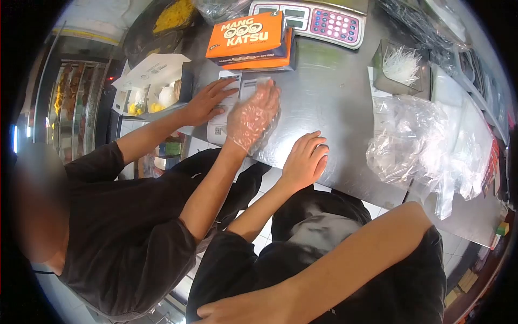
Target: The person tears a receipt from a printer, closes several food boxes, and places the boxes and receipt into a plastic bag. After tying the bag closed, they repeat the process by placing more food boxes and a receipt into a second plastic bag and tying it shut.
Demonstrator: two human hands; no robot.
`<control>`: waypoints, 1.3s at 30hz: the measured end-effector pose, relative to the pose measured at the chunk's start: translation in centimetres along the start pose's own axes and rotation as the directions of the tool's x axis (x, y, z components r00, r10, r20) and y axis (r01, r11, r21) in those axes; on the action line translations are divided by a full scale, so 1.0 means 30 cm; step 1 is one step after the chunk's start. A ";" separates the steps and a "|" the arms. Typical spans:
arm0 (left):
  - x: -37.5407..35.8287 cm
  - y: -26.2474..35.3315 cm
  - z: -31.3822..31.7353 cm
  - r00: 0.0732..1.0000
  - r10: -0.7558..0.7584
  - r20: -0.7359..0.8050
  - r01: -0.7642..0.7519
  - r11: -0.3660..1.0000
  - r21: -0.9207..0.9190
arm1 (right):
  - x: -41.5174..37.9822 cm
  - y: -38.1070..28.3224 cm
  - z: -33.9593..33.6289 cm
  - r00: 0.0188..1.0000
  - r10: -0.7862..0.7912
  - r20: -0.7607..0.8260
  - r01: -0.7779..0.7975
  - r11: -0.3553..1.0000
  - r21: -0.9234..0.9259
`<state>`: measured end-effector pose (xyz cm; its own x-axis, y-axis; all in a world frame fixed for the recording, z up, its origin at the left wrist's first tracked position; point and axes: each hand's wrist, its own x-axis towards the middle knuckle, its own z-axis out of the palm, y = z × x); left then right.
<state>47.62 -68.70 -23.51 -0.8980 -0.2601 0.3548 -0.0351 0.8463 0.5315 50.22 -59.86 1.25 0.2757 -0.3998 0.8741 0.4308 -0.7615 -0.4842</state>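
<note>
My left hand (305, 162) rests at the front edge of the metal table (307, 97), its fingers loosely bent and holding nothing visible. Across my torso lies my right forearm; my right hand (243, 310) is at the bottom edge of the view, its fingers mostly cut off. To the left, a co-worker's bare hand (208, 101) and other hand in a clear plastic glove (254, 116) are over printed paper slips (216, 132). Just beyond them are stacked orange boxes (245, 38).
An open white box (154, 81) with wrapped items stands at the left. A scale (334, 27) is at the back. On the right are a container of white sticks (399, 67) and clear plastic bags (410, 140). The co-worker's arms reach in beside my left arm.
</note>
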 end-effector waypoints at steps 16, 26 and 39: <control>0.009 -0.009 -0.025 0.999 0.016 0.030 -0.015 0.999 -0.038 | 0.026 0.015 0.021 0.989 0.073 0.131 -0.104 0.962 0.251; 0.001 -0.005 -0.017 1.000 0.010 -0.005 -0.010 0.999 -0.032 | 0.057 0.003 0.022 0.953 0.198 0.231 -0.271 0.898 0.348; 0.012 -0.007 -0.030 0.999 0.014 0.029 -0.012 0.999 -0.047 | 0.050 0.006 0.014 0.983 0.104 0.152 -0.145 0.946 0.291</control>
<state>47.71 -69.38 -22.81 -0.9106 -0.2352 0.3399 -0.0034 0.8266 0.5628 51.09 -60.38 2.47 0.4463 -0.3945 0.8032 0.6174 -0.5140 -0.5955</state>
